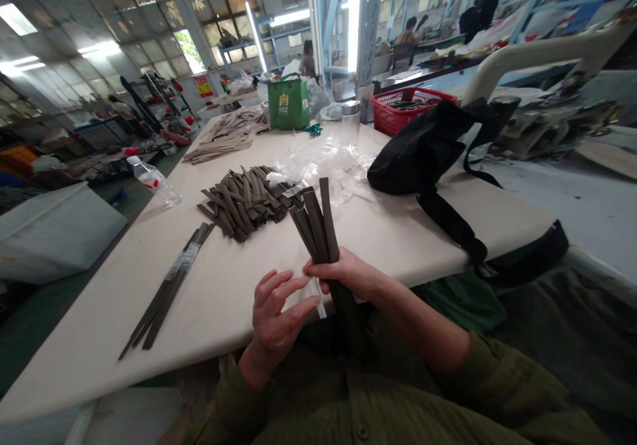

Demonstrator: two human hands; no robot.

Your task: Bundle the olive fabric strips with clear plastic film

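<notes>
Tubes [354, 20]: blown out white, the upright one glaring hardest ahead of me.
Window [190, 52]: overexposed daylight, to the left.
Table [223, 306]: evenly bright before me.
Plastic [323, 160]: pale glints wash out its folds.
Strips [317, 229] in my right hand [343, 272]: dark, their lower ends lost in shadow.
My shirt [363, 398]: dim, stretched toward the picture's edges.
Far workers [485, 4]: small, soft, short of detail.

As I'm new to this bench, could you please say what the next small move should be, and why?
Probably wrap the white band round the strips in the right hand: its end hangs by the left hand, and the other bundle has a clear wrap.
</notes>
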